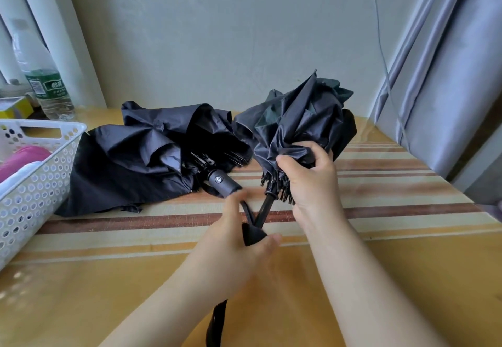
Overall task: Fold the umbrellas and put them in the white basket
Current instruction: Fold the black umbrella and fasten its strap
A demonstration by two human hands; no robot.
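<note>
Left hand (239,235) wraps black handle of held umbrella (301,124); right hand (307,175) clamps bunched canopy at rib tips, canopy pointing toward 1 o'clock. Second black umbrella (141,156) lies collapsed at 10 o'clock, its handle just beside left fingers. White basket (40,181) at 9 o'clock, cut off by left frame edge, pink item (21,160) inside, partly hidden. Bare striped table (394,197) at 3 o'clock, curtain (448,88) beyond. Bottle (43,80) blurred at 10 o'clock. Wrist strap (217,322) runs off bottom edge.

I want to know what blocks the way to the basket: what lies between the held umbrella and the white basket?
In the head view, a second black umbrella lies crumpled on the table between the held umbrella and the white basket.
</note>
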